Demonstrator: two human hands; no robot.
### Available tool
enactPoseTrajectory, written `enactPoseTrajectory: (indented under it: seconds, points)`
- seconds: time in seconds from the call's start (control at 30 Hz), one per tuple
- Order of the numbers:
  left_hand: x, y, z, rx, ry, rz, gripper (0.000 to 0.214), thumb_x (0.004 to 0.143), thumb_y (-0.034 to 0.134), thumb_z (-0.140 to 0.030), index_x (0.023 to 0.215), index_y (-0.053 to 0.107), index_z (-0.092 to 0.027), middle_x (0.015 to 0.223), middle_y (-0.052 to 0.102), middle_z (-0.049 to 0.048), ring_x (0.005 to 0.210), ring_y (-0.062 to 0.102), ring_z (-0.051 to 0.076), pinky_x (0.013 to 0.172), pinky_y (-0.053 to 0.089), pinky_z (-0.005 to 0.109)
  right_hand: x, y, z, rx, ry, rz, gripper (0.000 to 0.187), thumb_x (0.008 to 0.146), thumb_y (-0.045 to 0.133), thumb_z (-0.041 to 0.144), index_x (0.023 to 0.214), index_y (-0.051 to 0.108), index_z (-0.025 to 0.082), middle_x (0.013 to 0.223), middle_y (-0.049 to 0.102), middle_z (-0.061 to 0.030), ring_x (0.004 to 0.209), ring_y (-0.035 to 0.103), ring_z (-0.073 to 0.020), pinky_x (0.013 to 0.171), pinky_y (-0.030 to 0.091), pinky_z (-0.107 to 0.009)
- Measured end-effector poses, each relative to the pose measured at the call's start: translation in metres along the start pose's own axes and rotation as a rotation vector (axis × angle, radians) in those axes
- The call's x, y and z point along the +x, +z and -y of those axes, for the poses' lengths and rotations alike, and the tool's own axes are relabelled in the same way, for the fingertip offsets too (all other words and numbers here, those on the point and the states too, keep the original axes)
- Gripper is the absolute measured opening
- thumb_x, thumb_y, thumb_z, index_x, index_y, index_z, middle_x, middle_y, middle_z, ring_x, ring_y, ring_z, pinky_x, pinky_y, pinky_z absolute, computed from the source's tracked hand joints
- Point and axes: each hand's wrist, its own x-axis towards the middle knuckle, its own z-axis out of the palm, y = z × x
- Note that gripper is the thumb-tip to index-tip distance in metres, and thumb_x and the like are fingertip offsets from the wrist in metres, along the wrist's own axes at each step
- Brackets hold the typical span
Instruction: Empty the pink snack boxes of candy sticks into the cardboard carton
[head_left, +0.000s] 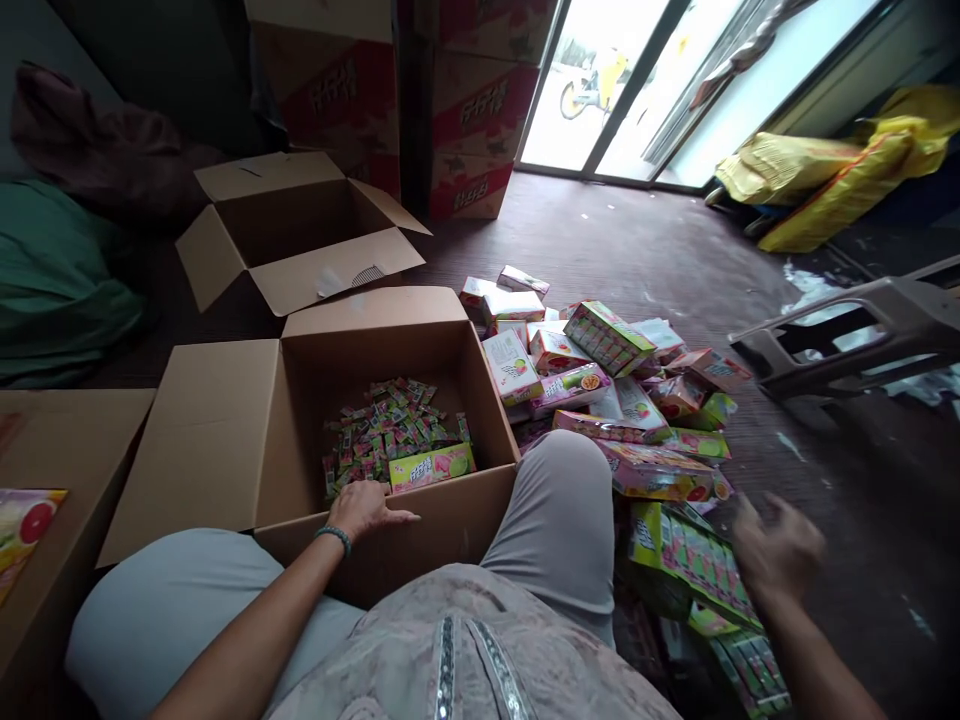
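My left hand (364, 508) rests on the near wall of an open cardboard box (442, 530), thumb stretched along the rim and the other fingers bent over its inner side. Beside those fingers, inside the box, lies a green candy box (433, 467) with pink fruit pictures. Many small wrapped candy sticks (390, 430) are heaped behind it. Off to the right, my right hand (780, 550) is blurred by motion; its fingers look apart and I see nothing in them. Nearest to it are green candy packs (694, 560) on the floor.
A pile of colourful candy cartons (592, 385) lies right of the box. Another open carton (300, 235) stands behind it, with stacked red boxes (480, 110) beyond. At right are a plastic stool (855, 330) and yellow sacks (847, 170). A cardboard box (67, 430) sits at left.
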Motion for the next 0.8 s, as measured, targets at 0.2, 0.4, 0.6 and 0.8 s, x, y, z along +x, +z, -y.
enactPoseTrajectory:
  seconds: [0.2, 0.4, 0.6, 0.8]
  points:
    - [0.001, -0.001, -0.002, 0.094, -0.008, 0.032, 0.086, 0.061, 0.046, -0.094, 0.09, 0.073, -0.017, 0.093, 0.073, 0.0224, 0.093, 0.067, 0.042, 0.08, 0.049, 0.046, -0.072, 0.192, 0.136, -0.224, -1.039, 1.027, 0.021, 0.097, 0.053, 0.029, 0.103, 0.069, 0.018, 0.114, 0.067, -0.0132, 0.107, 0.059, -0.0201, 0.093, 0.043, -0.033]
    - [0.002, 0.0, -0.004, 0.173, -0.008, 0.075, 0.091, 0.071, 0.035, -0.091, 0.096, 0.074, -0.012, 0.097, 0.072, 0.0209, 0.095, 0.068, 0.037, 0.081, 0.05, 0.043, -0.198, 0.312, 0.132, -0.442, -1.35, 1.439, 0.027, 0.074, 0.07, 0.015, 0.101, 0.071, 0.015, 0.108, 0.07, -0.0151, 0.1, 0.064, -0.0263, 0.085, 0.049, -0.033]
    - [0.004, 0.001, -0.003, 0.121, 0.003, 0.094, 0.09, 0.071, 0.042, -0.089, 0.1, 0.073, -0.009, 0.099, 0.071, 0.0206, 0.097, 0.067, 0.036, 0.084, 0.05, 0.043, -0.228, 0.352, 0.08, -0.598, -1.508, 1.498, 0.056, 0.082, 0.053, 0.014, 0.136, 0.05, 0.0, 0.116, 0.064, -0.0274, 0.101, 0.064, -0.0341, 0.084, 0.05, -0.045]
    - [0.0, -0.003, -0.005, 0.104, 0.025, 0.102, 0.092, 0.073, 0.04, -0.088, 0.099, 0.073, -0.007, 0.099, 0.071, 0.0212, 0.097, 0.067, 0.037, 0.084, 0.051, 0.045, -0.228, 0.364, 0.073, -0.579, -1.568, 1.39, 0.072, 0.084, 0.047, 0.015, 0.151, 0.028, -0.001, 0.12, 0.06, -0.029, 0.104, 0.061, -0.035, 0.086, 0.046, -0.046]
